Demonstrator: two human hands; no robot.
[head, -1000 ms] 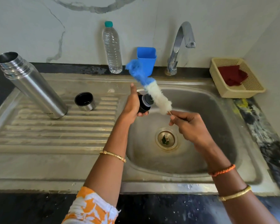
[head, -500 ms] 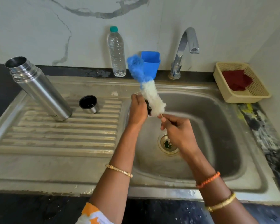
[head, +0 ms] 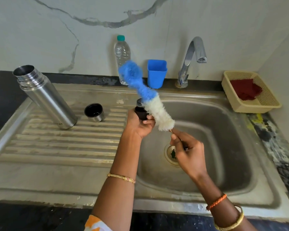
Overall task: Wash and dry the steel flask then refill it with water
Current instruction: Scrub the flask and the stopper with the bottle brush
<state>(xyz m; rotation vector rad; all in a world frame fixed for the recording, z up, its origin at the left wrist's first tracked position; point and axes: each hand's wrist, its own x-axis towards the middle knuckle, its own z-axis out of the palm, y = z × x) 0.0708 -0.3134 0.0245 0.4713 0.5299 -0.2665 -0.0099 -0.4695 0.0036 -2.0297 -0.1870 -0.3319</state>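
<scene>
Swung back across the black stopper [head: 140,110] since a moment ago – bottle brush [head: 150,100], right hand [head: 187,152] closed on its handle, left hand [head: 138,124] gripping the stopper over the sink [head: 223,147]. Flask [head: 45,97] open on the drainboard, cup lid [head: 94,112] beside – rinsing, drying, refilling not yet done.

L hand [head: 138,125] grips a black stopper [head: 141,111] over the sink's [head: 232,147] left edge. R hand [head: 188,153] pinches the handle of a bottle brush [head: 148,99], white bristles touching the stopper, blue end blurred, tilted up-left. Steel flask [head: 45,97] stands open w/ no lid on the drainboard [head: 57,144]; cup cap [head: 94,112] just beside it, mouth up. At the wall: water bottle [head: 122,52], blue cup [head: 156,73], tap [head: 193,59]. Basket [head: 260,107] w/ red cloth [head: 246,89] at right.
</scene>
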